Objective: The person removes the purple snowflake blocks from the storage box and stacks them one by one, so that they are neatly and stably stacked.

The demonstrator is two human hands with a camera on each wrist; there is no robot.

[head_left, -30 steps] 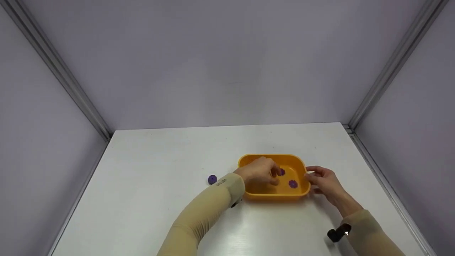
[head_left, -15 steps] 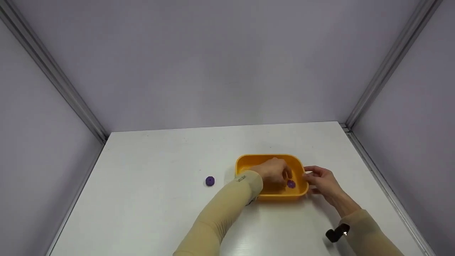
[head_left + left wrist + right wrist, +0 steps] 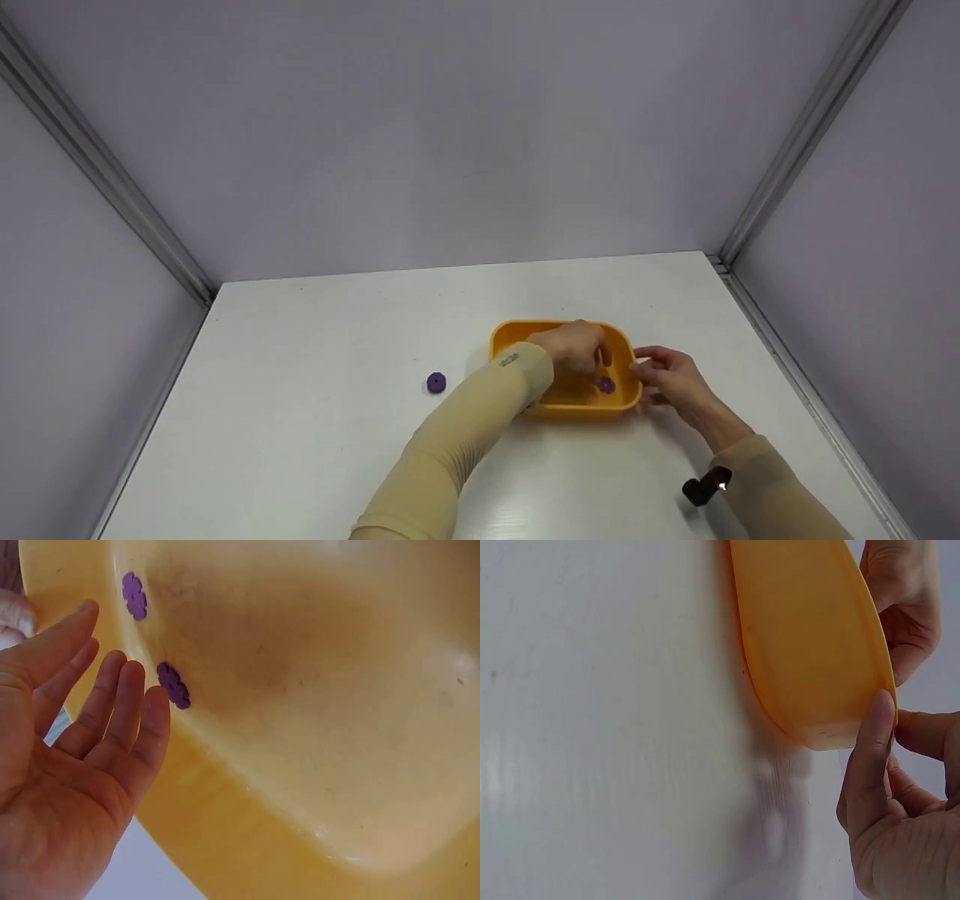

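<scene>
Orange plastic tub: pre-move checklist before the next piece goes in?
1. Orange plastic tub flat on the white table: ok.
2. Right hand steadying the tub's right rim, thumb on its edge: ok.
3. Left hand inside the tub, fingers straight, holding nothing: ok.
4. Two purple flower-shaped pieces lying in the tub: ok.
5. Third purple piece on the table left of the tub, unobstructed: ok.
6. Whether the left fingers touch a piece: cannot tell.
</scene>
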